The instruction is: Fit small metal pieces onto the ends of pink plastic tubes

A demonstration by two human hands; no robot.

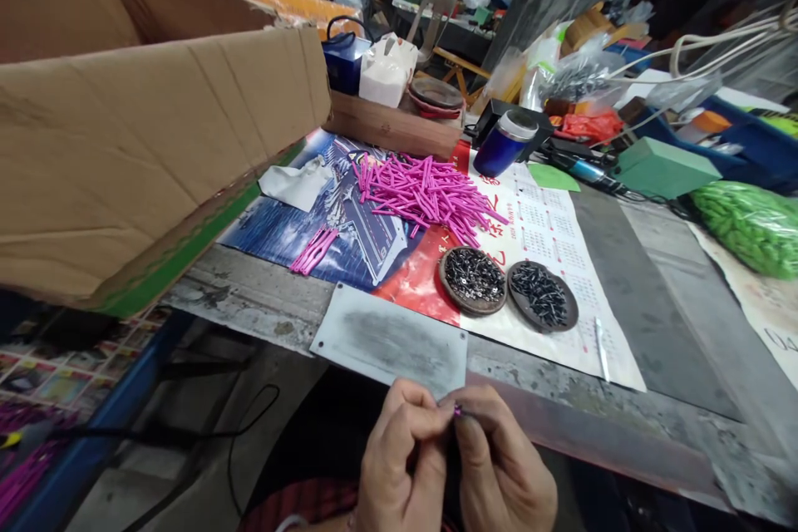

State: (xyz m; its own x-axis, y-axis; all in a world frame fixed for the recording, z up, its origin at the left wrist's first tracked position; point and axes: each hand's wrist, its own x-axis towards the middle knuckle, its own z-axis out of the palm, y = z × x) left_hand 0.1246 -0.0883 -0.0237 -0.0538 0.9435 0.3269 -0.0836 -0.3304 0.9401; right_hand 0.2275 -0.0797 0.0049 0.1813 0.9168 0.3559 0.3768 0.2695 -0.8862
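Down at the bottom edge of the view, just in front of the person's lap, a small pink plastic piece [457, 411] sits pinched between the fingertips of both hands. The left hand [399, 465] curls its thumb and forefinger tightly against it from one side, and the right hand [502, 470] closes on it from the other, so both hands are narrow and gripping; most of the piece is hidden by the fingers, and whether a metal part is already joined to it cannot be told.

Beyond the hands, on the edge of the worn grey metal workbench [648, 307], lies a smudged pale grey rectangular plate [392, 341]. Just past it stand two round brown shallow dishes: the left dish [472, 280] holds shiny small metal parts, the right dish [542, 296] darker ones, and both look well stocked. Farther back a large loose heap of pink plastic sticks [424, 195] spreads across a printed calendar poster [549, 224], while a small neat bundle of pink sticks [315, 251] lies apart to the left.

Judging from these piles, the work seems early: the small bundle may be the finished share, and the big heap remains to be handled. A big open brown cardboard box [143, 125] looms at the left.
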